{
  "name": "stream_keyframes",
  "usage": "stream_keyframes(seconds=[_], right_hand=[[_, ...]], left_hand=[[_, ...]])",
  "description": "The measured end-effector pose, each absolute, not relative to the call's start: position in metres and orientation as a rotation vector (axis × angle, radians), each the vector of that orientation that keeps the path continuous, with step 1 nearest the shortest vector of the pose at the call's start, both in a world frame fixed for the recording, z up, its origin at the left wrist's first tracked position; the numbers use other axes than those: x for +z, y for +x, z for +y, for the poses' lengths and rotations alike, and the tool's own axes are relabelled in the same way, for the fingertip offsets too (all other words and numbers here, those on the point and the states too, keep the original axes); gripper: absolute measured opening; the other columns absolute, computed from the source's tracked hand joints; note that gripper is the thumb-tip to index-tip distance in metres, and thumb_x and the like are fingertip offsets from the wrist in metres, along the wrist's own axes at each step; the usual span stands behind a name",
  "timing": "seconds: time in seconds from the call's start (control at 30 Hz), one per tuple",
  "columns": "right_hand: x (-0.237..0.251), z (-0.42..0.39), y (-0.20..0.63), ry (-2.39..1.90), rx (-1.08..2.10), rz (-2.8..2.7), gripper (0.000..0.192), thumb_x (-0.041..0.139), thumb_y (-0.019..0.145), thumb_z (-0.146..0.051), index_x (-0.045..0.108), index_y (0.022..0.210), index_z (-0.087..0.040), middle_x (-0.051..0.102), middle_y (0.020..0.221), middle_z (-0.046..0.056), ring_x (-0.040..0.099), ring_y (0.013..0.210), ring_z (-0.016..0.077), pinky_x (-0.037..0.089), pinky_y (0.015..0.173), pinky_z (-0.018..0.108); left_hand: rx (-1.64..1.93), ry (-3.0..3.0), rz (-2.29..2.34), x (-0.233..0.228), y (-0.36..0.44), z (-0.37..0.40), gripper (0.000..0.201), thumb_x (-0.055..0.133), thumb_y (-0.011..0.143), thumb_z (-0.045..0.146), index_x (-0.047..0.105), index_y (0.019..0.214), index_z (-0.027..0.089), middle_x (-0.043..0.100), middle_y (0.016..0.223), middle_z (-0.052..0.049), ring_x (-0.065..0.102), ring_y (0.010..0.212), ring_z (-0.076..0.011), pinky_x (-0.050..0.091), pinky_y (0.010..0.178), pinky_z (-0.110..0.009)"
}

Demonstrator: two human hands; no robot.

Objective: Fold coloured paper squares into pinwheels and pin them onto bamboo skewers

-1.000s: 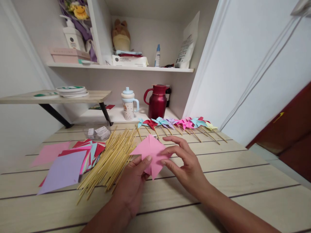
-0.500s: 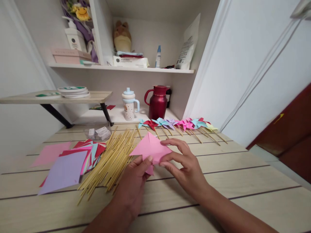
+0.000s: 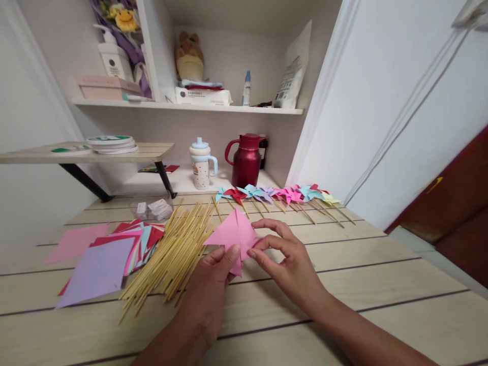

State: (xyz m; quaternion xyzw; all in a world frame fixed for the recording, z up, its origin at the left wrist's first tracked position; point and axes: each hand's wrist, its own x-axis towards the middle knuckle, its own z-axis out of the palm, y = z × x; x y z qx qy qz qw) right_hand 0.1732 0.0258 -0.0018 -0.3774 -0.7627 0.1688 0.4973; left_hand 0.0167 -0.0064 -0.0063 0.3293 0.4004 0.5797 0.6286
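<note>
A pink paper pinwheel (image 3: 233, 230), partly folded, is held up above the table between both hands. My left hand (image 3: 213, 274) pinches it at the lower centre, thumb on top and the other fingers behind. With thumb and index finger, my right hand (image 3: 284, 254) grips the paper's right-hand flap, which bends inward. Left of my left hand lies a loose pile of thin wooden sticks (image 3: 171, 254). Farther left are stacked squares of coloured paper, a purple sheet (image 3: 97, 269) on top. Several finished pinwheels on sticks (image 3: 263, 193) lie in a row beyond my hands.
A clear container of small white pieces (image 3: 156, 209) sits behind the paper stack. Behind the table stand a dotted cup (image 3: 201, 170) and a red jug (image 3: 246, 165). A small raised stand (image 3: 152, 151) bears round white rolls at the left.
The right-hand corner of the pink paper has been bent in toward the middle by my right hand. My left hand keeps its hold. The view has shifted slightly.
</note>
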Motion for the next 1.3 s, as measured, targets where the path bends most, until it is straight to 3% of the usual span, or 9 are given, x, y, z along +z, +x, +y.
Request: stream_keyframes(seconds=[0.47,0.83,0.93,1.03,1.13,1.23,1.3], right_hand=[[0.0,0.024,0.171,-0.944,0.493,-1.807,0.014,0.069,0.081,-0.022,0.068,0.067,-0.021,0.065,0.108,0.007,0.06,0.104,0.0242,0.045,0.089,0.04],[0.0,0.024,0.17,-0.93,0.484,-1.825,0.013,0.069,0.081,-0.022,0.068,0.068,-0.022,0.067,0.104,0.007,0.061,0.101,0.0251,0.045,0.088,0.043],[0.002,0.025,0.173,-0.927,0.546,-1.791,0.005,0.071,0.081,-0.028,0.07,0.078,-0.024,0.067,0.107,0.007,0.059,0.107,0.0262,0.044,0.093,0.044],[0.004,0.029,0.179,-0.927,0.8,-1.647,0.033,0.072,0.08,-0.035,0.064,0.112,-0.029,0.065,0.117,0.006,0.056,0.115,0.026,0.043,0.098,0.045],[0.004,0.033,0.183,-0.844,1.176,-1.486,0.07,0.076,0.076,-0.037,0.044,0.138,-0.032,0.061,0.126,0.008,0.055,0.119,0.0267,0.048,0.094,0.043],[0.006,0.035,0.184,-0.839,1.361,-1.44,0.089,0.083,0.066,-0.032,0.039,0.143,-0.029,0.064,0.119,0.009,0.06,0.112,0.0267,0.051,0.086,0.039],[0.009,0.033,0.184,-0.901,1.35,-1.503,0.074,0.085,0.064,-0.03,0.055,0.131,-0.025,0.068,0.11,0.007,0.062,0.105,0.0252,0.05,0.086,0.037]], left_hand=[[1.308,0.851,0.97,-0.004,0.016,-0.007,0.031,0.074,0.074,0.038,0.061,0.056,0.016,0.055,0.064,0.002,0.044,0.068,-0.0126,0.037,0.072,-0.027],[1.334,0.839,0.977,-0.009,0.016,-0.006,0.027,0.073,0.076,0.04,0.064,0.064,0.017,0.059,0.07,0.0,0.047,0.071,-0.0138,0.038,0.074,-0.028],[1.346,0.891,1.057,-0.007,0.015,-0.006,0.031,0.072,0.076,0.043,0.062,0.059,0.018,0.058,0.065,0.001,0.047,0.069,-0.0147,0.037,0.071,-0.027],[1.318,0.976,1.177,-0.001,0.012,-0.007,0.032,0.073,0.073,0.044,0.062,0.055,0.019,0.058,0.061,0.001,0.048,0.065,-0.0153,0.035,0.065,-0.026],[1.274,1.076,1.216,0.005,0.011,-0.008,0.026,0.073,0.072,0.042,0.068,0.059,0.02,0.061,0.061,0.001,0.048,0.061,-0.0156,0.036,0.062,-0.026],[1.26,1.264,1.318,0.004,0.012,-0.007,0.02,0.071,0.073,0.036,0.071,0.06,0.021,0.065,0.064,0.0,0.053,0.063,-0.0181,0.037,0.063,-0.027],[1.279,1.382,1.415,0.003,0.012,-0.006,0.018,0.07,0.074,0.032,0.071,0.059,0.022,0.066,0.066,-0.001,0.055,0.065,-0.0196,0.038,0.065,-0.028]])
